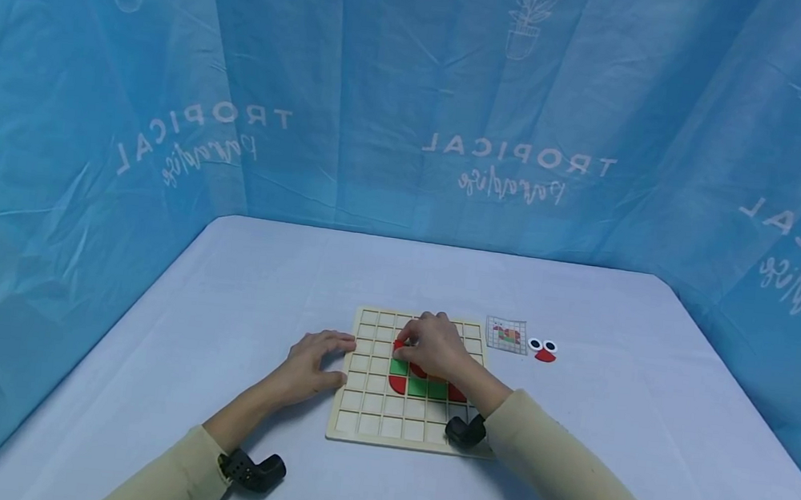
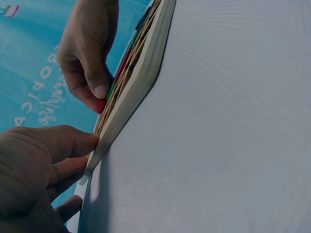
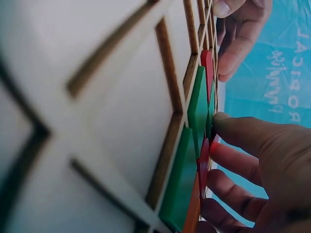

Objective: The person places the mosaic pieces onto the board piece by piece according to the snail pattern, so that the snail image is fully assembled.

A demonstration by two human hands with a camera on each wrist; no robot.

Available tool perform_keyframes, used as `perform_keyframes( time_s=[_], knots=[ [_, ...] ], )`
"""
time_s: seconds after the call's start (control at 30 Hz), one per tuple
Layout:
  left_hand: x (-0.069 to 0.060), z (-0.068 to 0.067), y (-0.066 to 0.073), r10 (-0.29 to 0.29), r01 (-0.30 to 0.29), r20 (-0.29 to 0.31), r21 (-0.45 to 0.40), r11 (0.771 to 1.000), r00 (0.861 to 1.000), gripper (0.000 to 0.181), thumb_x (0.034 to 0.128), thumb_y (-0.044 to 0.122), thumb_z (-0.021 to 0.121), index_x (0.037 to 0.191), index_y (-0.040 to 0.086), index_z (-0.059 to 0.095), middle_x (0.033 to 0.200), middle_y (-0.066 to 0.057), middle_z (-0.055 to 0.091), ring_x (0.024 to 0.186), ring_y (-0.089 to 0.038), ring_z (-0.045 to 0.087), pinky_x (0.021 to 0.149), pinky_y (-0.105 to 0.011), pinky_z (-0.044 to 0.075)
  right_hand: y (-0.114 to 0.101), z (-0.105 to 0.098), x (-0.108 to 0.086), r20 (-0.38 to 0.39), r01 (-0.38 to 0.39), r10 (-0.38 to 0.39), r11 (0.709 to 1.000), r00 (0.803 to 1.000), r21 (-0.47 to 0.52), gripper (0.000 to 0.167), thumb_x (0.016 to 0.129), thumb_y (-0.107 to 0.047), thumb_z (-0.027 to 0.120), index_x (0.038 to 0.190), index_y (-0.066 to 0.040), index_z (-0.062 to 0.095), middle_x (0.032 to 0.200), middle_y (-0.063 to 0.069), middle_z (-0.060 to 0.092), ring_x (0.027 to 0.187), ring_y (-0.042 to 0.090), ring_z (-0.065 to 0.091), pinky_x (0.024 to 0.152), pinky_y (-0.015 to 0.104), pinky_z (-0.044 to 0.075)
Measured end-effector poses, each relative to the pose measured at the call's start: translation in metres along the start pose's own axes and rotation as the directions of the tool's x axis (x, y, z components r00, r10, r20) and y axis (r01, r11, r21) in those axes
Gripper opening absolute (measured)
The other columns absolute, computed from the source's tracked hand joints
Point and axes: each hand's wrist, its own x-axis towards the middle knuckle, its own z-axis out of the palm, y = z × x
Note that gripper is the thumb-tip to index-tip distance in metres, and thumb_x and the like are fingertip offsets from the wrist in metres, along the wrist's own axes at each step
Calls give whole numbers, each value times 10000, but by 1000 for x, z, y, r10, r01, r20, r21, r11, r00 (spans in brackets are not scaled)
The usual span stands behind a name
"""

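A pale wooden grid board (image 1: 369, 424) lies on the table with red and green tiles in several cells. My right hand (image 1: 435, 346) is over the board and pinches a red tile (image 1: 399, 345) at a cell above a green tile (image 1: 399, 367). In the left wrist view the red tile (image 2: 101, 106) shows between thumb and finger. My left hand (image 1: 310, 366) touches the board's left edge, thumb and fingers spread along it. A red quarter-round tile (image 1: 397, 385) and green tiles (image 1: 427, 388) sit lower down. In the right wrist view an orange tile (image 3: 191, 208) also shows.
Right of the board lies a small printed pattern card (image 1: 506, 335). Beside it are two round eye pieces (image 1: 542, 345) and a red rounded piece (image 1: 545, 356). A white cloth covers the table (image 1: 282, 271), and blue printed curtains (image 1: 388, 80) hang around it.
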Motion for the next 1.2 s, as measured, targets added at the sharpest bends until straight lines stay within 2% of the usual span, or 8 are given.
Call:
perform_keyframes(
  time_s=[0.27, 0.47, 0.7, 0.97, 1.2],
  knots=[
    [-1, 0, 0, -8, 8, 0, -9, 1000, 1000, 501, 773, 106, 688, 1261, 85, 579, 1385, -42, 499, 1332, -285, 345, 1136, -545, 143, 1, -1, -2, -3, 13, -13, 1000, 1000, -15, 247, 805, -348, 721, 999, -195, 726, 942, -22, 633, 859, 160, 451, 723, 302, 414],
    [0, 1, 0, 0, 0, 3, -7, 1000, 1000, 488, 779, 97, 684, 1256, 73, 579, 1387, -61, 498, 1356, -307, 328, 1146, -568, 115, 11, -15, -12, -58, -52, 56, 997, 997, 58, 241, 807, -330, 715, 1002, -189, 723, 960, 9, 617, 885, 174, 459, 721, 317, 434],
    [-1, 0, 1, -7, 7, -10, -4, 1000, 1000, 490, 772, 98, 686, 1251, 79, 584, 1382, -56, 502, 1344, -307, 340, 1140, -571, 127, 53, -41, -33, -103, -167, 178, 979, 979, 113, 287, 786, -310, 730, 1029, -157, 719, 995, 35, 616, 943, 207, 475, 703, 312, 438],
    [-1, 0, 1, -5, 5, -6, 2, 1000, 1000, 497, 773, 96, 683, 1257, 68, 577, 1388, -70, 497, 1363, -322, 327, 1153, -576, 96, 115, -56, -73, -141, -288, 298, 954, 944, 86, 316, 803, -274, 709, 1054, -83, 709, 999, 117, 610, 940, 255, 468, 718, 346, 408],
    [0, 0, 1, -8, 8, -8, 0, 1000, 1000, 501, 773, 103, 683, 1261, 70, 575, 1391, -72, 496, 1373, -324, 320, 1160, -572, 85, 144, -62, -95, -132, -352, 355, 935, 925, 50, 319, 800, -250, 711, 1042, -43, 703, 951, 126, 608, 915, 273, 452, 661, 292, 359]
  ],
)
